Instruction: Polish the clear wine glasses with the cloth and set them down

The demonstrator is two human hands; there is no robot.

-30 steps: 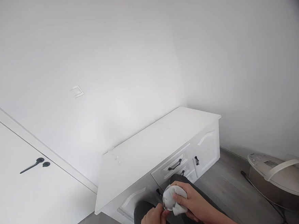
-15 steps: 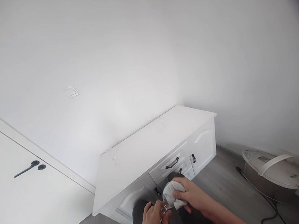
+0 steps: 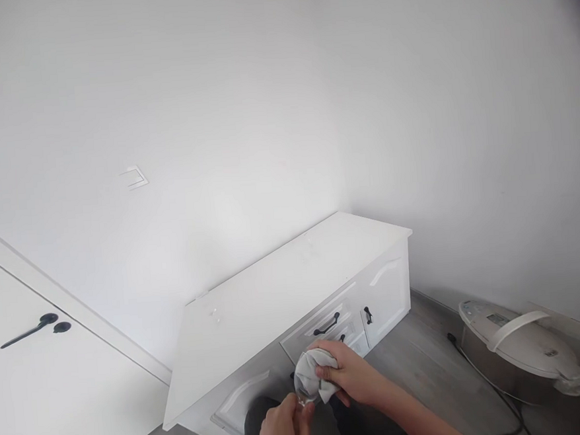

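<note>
Fingers [image 3: 307,411] on glass [image 3: 306,396], axis slanting up rightward

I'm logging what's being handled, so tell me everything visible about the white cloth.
The white cloth is bunched into a rounded wad, creased, folded and soft-looking. A loose flap hangs at its lower edge. The right hand grips it in front of the cabinet. It meets a clear, shiny object; whether inside or around it, I cannot tell.
</note>
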